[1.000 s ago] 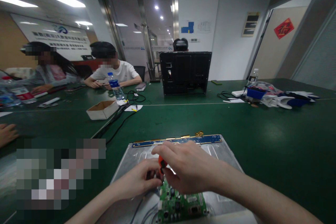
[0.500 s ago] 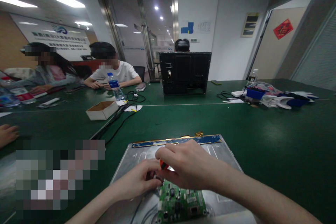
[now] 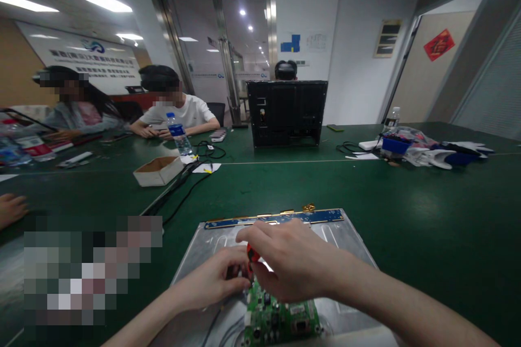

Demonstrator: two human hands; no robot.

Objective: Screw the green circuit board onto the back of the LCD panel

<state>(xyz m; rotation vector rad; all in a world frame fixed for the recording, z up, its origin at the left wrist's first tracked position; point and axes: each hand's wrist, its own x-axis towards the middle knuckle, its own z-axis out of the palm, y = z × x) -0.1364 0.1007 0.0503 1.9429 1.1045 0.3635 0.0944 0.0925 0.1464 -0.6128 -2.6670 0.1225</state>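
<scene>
A silver metal panel (image 3: 195,255) lies on the green table, with a blue circuit strip (image 3: 325,217) along its far edge and a green circuit board (image 3: 280,317) on its near part. My right hand (image 3: 288,255) is closed around a red and black tool handle (image 3: 252,254) above the board's upper left corner. Beside it, my left hand (image 3: 222,276) has its fingers pinched together near the lower end of the handle; what lies between them is too small to make out.
On the left stand an open box (image 3: 158,171), a water bottle (image 3: 179,134) and black cables (image 3: 179,195). A black monitor (image 3: 288,114) stands beyond the panel. Gloves and bags (image 3: 431,154) lie at the right. Other people sit along the far left; another person's hand (image 3: 12,209) rests nearby.
My right hand has turned slightly around the handle, its fingers shifting a little left and more of the red showing. My left hand stays in place.
</scene>
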